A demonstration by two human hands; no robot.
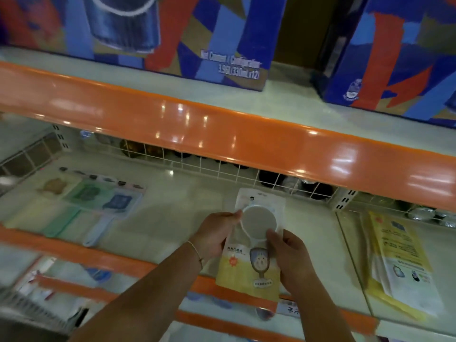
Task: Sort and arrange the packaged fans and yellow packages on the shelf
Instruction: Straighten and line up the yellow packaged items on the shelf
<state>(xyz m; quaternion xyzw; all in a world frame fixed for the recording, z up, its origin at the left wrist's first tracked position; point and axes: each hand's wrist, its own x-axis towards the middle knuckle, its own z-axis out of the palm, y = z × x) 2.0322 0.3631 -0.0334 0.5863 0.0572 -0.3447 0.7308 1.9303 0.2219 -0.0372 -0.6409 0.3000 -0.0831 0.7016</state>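
Gripping the packaged fan [256, 243] from both sides, left hand [214, 234] and right hand [292, 257] fingers curled on its edges, it hangs over the shelf [187, 206], long axis running front-to-back, fan row lying well left

We count three packaged fans [98, 206] lying together, one yellow-bottomed package [249, 267] held up, one yellow stack [399, 262], two big boxes [172, 33].
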